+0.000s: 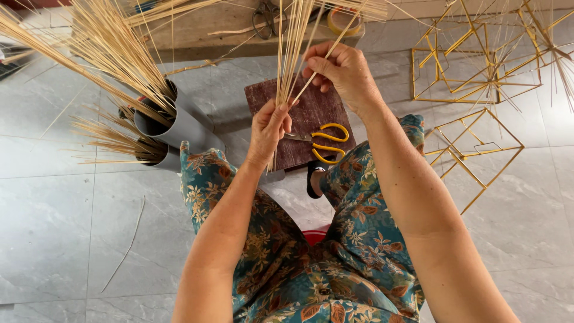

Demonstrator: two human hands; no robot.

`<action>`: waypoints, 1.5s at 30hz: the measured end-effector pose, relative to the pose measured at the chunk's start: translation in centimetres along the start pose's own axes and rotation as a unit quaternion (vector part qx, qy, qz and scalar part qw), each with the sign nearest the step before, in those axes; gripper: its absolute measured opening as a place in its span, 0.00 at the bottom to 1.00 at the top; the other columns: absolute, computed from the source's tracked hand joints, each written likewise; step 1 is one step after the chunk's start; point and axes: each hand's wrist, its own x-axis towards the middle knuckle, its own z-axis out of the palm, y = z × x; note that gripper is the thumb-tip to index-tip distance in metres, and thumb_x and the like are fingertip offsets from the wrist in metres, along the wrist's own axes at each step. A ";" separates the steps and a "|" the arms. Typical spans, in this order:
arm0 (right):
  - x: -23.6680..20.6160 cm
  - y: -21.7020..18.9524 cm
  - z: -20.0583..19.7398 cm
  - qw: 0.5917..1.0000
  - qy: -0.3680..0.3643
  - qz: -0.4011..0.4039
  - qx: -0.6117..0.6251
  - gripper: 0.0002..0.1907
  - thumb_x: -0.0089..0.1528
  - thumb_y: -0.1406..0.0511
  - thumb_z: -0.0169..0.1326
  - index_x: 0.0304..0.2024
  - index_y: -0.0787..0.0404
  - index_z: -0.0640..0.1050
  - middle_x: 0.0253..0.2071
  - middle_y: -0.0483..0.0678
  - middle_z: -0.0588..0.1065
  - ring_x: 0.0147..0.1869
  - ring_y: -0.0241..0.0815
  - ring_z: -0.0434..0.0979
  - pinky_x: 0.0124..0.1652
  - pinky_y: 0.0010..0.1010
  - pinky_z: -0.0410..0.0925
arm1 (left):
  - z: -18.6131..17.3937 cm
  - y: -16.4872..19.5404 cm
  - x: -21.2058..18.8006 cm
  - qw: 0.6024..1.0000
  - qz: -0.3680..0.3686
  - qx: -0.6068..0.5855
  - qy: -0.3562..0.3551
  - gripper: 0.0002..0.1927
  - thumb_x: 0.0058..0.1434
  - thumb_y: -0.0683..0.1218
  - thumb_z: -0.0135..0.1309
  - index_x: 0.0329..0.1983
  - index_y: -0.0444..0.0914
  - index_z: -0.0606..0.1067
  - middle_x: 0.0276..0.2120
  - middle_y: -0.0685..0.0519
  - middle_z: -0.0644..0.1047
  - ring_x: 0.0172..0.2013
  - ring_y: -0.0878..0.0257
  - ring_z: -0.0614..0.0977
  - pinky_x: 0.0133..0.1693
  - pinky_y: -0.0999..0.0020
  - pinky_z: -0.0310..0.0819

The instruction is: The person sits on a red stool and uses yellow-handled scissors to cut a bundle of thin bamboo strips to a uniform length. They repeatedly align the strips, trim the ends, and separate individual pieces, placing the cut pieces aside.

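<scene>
The left hand [269,128] is clenched around a bundle of thin sticks [291,54], fingers wrapped tight near its lower end. The right hand [342,70] pinches one single stick [317,67] between thumb and fingertips; its other fingers are curled. The bundle stands above the dark board [311,113] on the floor [60,227], over the board's left part. Its long axis is nearly upright, and its tops are cut off by the upper edge of the view. Yellow scissors [326,142] lie near the board's right edge.
</scene>
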 end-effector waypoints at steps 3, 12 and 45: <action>-0.6 -0.3 -0.1 1.000 -0.012 0.005 0.022 0.10 0.70 0.63 0.55 0.48 0.63 0.80 0.37 0.46 0.81 0.33 0.28 0.78 0.33 0.20 0.73 | -0.3 0.2 -0.4 1.000 0.000 0.018 -0.001 0.15 0.73 0.53 0.52 0.51 0.39 0.80 0.22 0.62 0.71 0.21 0.78 0.61 0.23 0.80 0.51; -1.0 0.0 0.1 0.997 -0.019 0.002 0.075 0.15 0.71 0.59 0.53 0.51 0.64 0.79 0.39 0.47 0.81 0.39 0.31 0.81 0.39 0.24 0.76 | -1.2 0.9 -1.5 0.999 -0.006 0.049 0.008 0.15 0.71 0.55 0.52 0.48 0.40 0.80 0.19 0.60 0.72 0.17 0.77 0.59 0.19 0.79 0.50; -1.1 1.0 -4.6 0.936 0.180 -0.204 0.221 0.12 0.78 0.61 0.54 0.59 0.61 0.79 0.24 0.42 0.65 0.23 0.28 0.56 0.21 0.20 0.48 | -1.8 -0.1 -2.4 0.992 -0.046 0.112 0.029 0.15 0.71 0.48 0.54 0.58 0.41 0.80 0.21 0.62 0.70 0.21 0.76 0.64 0.22 0.79 0.55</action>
